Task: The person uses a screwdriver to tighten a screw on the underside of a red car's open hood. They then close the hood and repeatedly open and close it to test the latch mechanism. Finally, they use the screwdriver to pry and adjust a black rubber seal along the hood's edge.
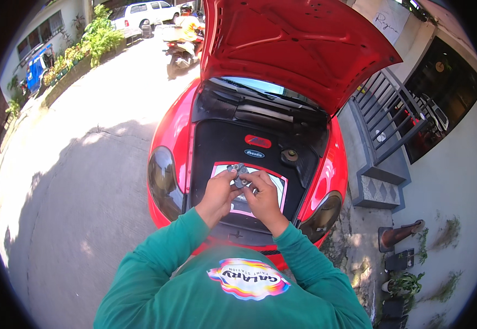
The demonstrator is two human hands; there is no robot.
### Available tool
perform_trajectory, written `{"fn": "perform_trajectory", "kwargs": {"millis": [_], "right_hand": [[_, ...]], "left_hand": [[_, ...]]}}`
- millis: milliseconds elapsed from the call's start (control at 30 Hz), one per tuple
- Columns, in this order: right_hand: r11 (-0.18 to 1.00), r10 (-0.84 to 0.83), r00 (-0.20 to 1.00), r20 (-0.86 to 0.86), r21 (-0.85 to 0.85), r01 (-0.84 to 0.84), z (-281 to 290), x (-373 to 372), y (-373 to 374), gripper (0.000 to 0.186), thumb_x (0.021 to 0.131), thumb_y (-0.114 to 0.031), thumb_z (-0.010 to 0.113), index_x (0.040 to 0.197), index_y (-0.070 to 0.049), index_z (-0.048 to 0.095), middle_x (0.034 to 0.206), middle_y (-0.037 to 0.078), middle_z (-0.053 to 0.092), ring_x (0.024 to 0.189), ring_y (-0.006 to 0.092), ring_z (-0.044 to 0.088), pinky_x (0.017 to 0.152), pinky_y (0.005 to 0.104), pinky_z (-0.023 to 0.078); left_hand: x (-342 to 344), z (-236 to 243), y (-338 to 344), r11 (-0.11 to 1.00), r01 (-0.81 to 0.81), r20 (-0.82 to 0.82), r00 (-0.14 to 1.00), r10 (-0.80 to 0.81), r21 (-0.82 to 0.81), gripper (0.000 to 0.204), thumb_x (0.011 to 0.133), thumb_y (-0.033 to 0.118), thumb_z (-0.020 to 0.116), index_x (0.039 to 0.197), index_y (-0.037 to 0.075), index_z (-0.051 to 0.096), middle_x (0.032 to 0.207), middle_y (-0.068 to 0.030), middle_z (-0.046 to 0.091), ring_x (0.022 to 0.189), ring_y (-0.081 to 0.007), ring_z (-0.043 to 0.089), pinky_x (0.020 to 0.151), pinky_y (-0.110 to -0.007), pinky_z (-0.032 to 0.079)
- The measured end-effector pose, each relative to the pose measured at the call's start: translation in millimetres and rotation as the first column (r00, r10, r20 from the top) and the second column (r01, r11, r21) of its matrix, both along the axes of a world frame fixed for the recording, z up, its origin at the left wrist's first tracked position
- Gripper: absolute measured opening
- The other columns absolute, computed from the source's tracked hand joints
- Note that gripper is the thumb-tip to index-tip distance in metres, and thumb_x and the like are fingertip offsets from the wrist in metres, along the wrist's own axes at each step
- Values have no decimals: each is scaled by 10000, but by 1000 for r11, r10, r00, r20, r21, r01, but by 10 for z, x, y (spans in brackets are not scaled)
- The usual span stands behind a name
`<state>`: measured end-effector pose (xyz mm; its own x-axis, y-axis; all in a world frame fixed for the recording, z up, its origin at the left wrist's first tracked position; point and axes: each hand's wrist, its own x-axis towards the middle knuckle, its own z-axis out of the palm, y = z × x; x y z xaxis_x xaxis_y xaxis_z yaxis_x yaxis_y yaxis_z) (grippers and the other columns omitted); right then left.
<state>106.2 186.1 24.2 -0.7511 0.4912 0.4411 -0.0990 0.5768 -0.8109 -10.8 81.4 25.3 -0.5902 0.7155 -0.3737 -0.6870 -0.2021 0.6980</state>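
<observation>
Both hands meet over the open front compartment of a red car (pixel 175 131). Between them is a small grey metal-looking part (pixel 240 170) with rounded lobes; its exact kind is too small to make out. My left hand (pixel 217 193) is closed on its left side, thumb near the top. On the other side, the fingers of my right hand (pixel 264 198) pinch the part. Below the hands is a mirror-like panel (pixel 278 183) with a pink-red border, set in the black compartment lining (pixel 216 142). Fingers partly hide both the part and the panel.
The raised red hood (pixel 299 49) stands over the compartment. Dark headlights (pixel 164 181) flank it. A grey railing (pixel 392 118) and steps (pixel 378 189) are at the right, with potted plants (pixel 406 285) nearer. A person on a motorcycle (pixel 183 46) and a white vehicle (pixel 150 12) are farther back.
</observation>
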Motion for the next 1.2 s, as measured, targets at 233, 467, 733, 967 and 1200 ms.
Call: {"fn": "perform_trajectory", "kwargs": {"millis": [233, 467, 733, 967, 1200], "right_hand": [[994, -105, 969, -222, 3, 108, 352, -49, 183, 340, 843, 108, 677, 1146, -18, 767, 1040, 63, 665, 817, 124, 649, 688, 260, 502], [996, -46, 958, -283, -89, 21, 762, -28, 413, 319, 886, 105, 663, 1174, 0, 753, 1043, 48, 686, 781, 98, 638, 702, 254, 520], [816, 45, 890, -454, -497, -295, 1364, 50, 774, 271, 978, 54, 652, 1232, 6, 735, 942, 17, 666, 764, 71, 604, 630, 196, 482], [715, 158, 844, -513, -530, -457, 1886, -63, 1240, 295, 991, 34, 636, 1281, 6, 687, 939, 25, 669, 731, 67, 587, 527, 162, 393], [784, 152, 886, -439, -492, -378, 2244, -385, 1809, 284, 997, 1, 625, 1272, -12, 694, 908, 14, 656, 680, 46, 568, 461, 178, 348]], "left_hand": [[40, 515, 319, 998, 3, -54, 999, 1, 67, 167, 1092, 210, 569, 1163, 117, 689, 1024, -9, 678, 939, -143, 616, 870, -369, 512], [-39, 887, 517, 998, -67, -245, 967, 68, 14, 120, 999, 195, 670, 969, 94, 727, 895, 17, 692, 828, -84, 586, 746, -290, 386], [21, 1393, 738, 889, 76, -300, 951, 71, 452, 206, 1015, 145, 591, 1132, 36, 721, 1030, -30, 719, 979, -119, 643, 944, -330, 485], [-212, 1771, 1116, 888, 166, -508, 857, 85, 429, 249, 1067, 164, 643, 1250, 1, 686, 1118, -61, 735, 1040, -163, 696, 934, -348, 575], [-606, 2029, 1719, 869, 180, -542, 832, 115, 461, 212, 1036, 133, 699, 1193, -9, 696, 1091, -65, 740, 963, -146, 711, 865, -300, 596]]}}
